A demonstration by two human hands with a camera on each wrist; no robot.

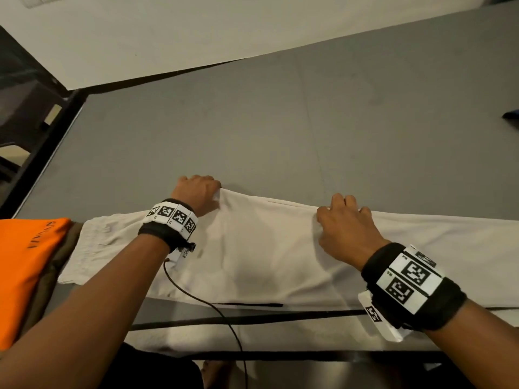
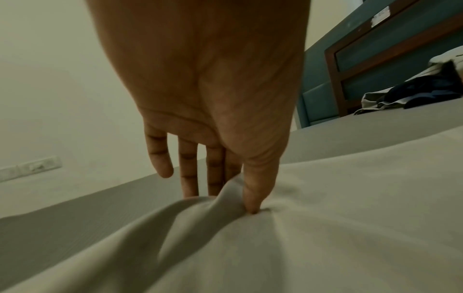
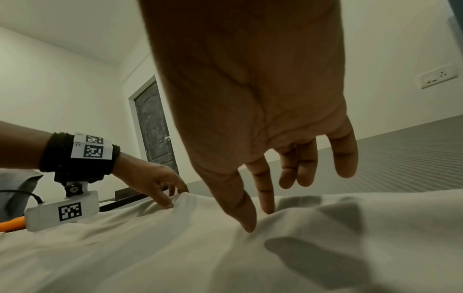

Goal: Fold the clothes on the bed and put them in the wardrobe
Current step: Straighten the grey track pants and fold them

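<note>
Long cream trousers (image 1: 266,248) lie flat across the near side of the grey bed (image 1: 252,122), running left to right. My left hand (image 1: 207,192) is at their far edge; in the left wrist view the left hand (image 2: 225,194) pinches a raised fold of the cloth (image 2: 325,228) between thumb and fingers. My right hand (image 1: 337,211) sits on the same far edge further right. In the right wrist view the right hand (image 3: 259,220) has thumb and forefinger tips nipping a small ridge of the cloth (image 3: 150,247), while the other fingers hang loose.
A folded orange garment (image 1: 28,262) lies on an olive one (image 1: 56,265) at the near left. A heap of dark clothes (image 2: 413,95) lies by the headboard (image 2: 375,59), far right. Dark furniture (image 1: 22,108) stands beyond the bed's left edge. A thin cable (image 1: 210,301) trails from my left wrist.
</note>
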